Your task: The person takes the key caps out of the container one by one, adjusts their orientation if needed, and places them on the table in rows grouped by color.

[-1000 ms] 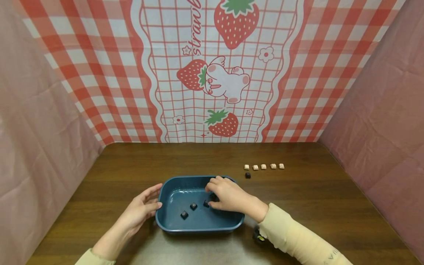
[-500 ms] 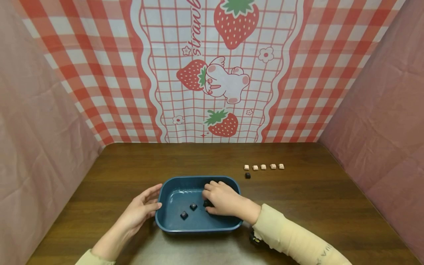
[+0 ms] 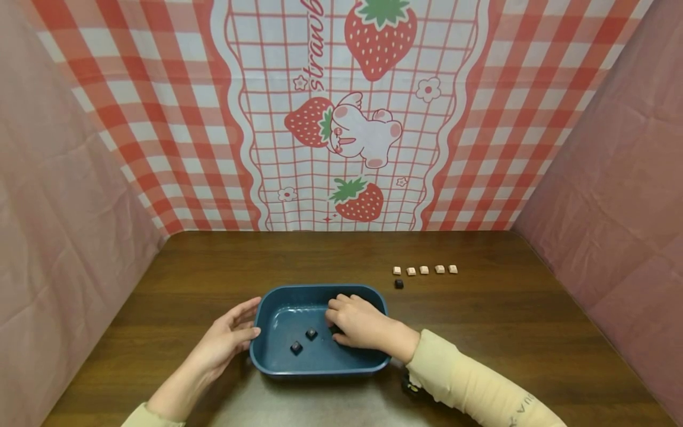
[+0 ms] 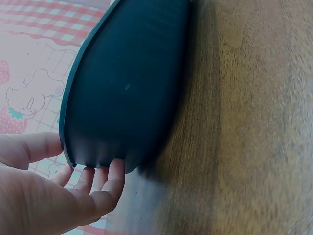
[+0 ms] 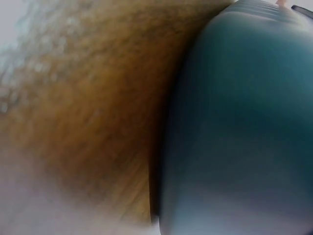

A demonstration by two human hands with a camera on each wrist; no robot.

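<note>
The left sleeve (image 3: pixel 153 416) and right sleeve (image 3: pixel 472 376) are pale yellow, the right one marked with dark lettering (image 3: pixel 523 409), a black device (image 3: pixel 408 384) with a yellowish spot beside its cuff (image 3: pixel 423 349).

Right hand (image 3: pixel 358 323) lower and further left, bent over a black keycap (image 3: pixel 333 330)

A second earlier, the person's thumb and fingers stood apart beside that keycap, which showed plainly on the floor of the tray (image 3: pixel 283 372). The fingers have since come down over it, leaving only a dark sliver visible; whether they grip it is hidden. The knuckles now lie lower, further from the far rim. The yellow sleeve (image 3: pixel 453 362) and the dark wrist device (image 3: pixel 409 384) have shifted slightly left too.
</note>
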